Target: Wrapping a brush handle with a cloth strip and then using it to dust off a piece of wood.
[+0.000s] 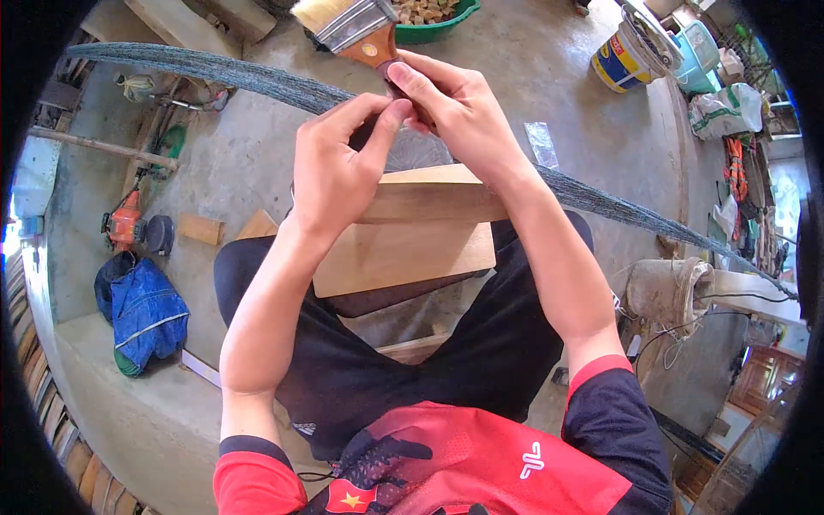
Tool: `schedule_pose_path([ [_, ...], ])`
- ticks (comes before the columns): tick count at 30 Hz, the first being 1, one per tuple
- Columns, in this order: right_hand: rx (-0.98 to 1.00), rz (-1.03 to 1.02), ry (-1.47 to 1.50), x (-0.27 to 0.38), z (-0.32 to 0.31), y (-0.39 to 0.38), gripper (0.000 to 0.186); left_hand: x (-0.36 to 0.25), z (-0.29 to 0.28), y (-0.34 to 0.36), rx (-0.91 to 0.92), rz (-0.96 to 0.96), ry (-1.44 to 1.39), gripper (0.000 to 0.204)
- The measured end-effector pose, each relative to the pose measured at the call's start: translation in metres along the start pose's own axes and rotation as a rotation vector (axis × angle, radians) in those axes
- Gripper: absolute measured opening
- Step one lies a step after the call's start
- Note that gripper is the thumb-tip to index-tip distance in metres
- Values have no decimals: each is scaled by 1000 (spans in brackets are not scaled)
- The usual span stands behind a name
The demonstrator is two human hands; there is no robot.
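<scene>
A wide paintbrush [365, 39] with pale bristles, a metal band and a reddish-brown wooden handle points up and to the left, above my lap. My right hand [472, 116] is closed round its handle, thumb on top. Against the lower part of the handle, the thumb and fingers of my left hand [339, 167] are pinched together; its other fingertips are hidden. Below both hands, a light wooden board [403, 257] lies between my knees, with a thicker wooden piece [429, 203] across its far side. Under the board shows a dark flat surface [408, 294].
A grey-blue bundle of cords [232, 75] stretches across in front of me. Beyond it stand a green basin [438, 33] of wood bits and a bucket [622, 62]. Wood offcuts [202, 229], an orange machine [124, 221] and blue cloth [148, 305] lie left; a crusted bucket [661, 292] sits right.
</scene>
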State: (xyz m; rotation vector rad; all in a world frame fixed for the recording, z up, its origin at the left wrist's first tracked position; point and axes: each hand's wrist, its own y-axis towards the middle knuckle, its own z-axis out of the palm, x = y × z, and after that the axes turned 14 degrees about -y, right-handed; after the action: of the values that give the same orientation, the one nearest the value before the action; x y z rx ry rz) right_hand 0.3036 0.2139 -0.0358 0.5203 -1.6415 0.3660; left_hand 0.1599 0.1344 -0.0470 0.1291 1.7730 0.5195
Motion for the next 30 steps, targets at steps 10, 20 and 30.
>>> schedule_pose_path([
  [10, 62, 49, 264, 6, -1, -4, 38, -13, 3, 1, -31, 107, 53, 14],
  [20, 222, 119, 404, 9, -16, -2, 28, -11, 5, 4, -105, 16, 225, 21],
  [30, 114, 3, 79, 9, -14, -8, 29, -1, 3, 4, -139, -68, -25, 19],
])
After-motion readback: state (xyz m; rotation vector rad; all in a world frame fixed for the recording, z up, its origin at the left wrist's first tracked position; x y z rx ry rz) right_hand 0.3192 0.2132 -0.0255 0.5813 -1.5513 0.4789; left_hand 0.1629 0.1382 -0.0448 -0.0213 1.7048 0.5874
